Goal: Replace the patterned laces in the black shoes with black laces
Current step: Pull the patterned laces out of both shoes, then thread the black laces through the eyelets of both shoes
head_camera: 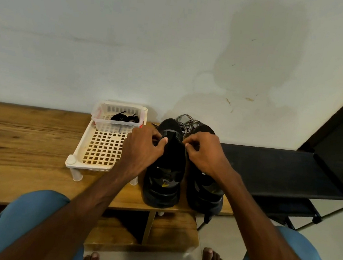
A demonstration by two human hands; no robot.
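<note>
Left shoe (167,172) and right shoe (203,196) stood side by side on table (24,144) | left grip (142,145) clasped left shoe's tongue | right grip (203,153) pinched a strand of patterned laces (186,121), heaped by the toes | black laces (125,117) lay in clear basket (102,121) on white rack (98,151)

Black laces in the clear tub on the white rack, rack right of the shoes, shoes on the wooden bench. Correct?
No: head view shows the white rack left of the shoes, not right. The black laces, clear tub and wooden bench are as stated.
</note>
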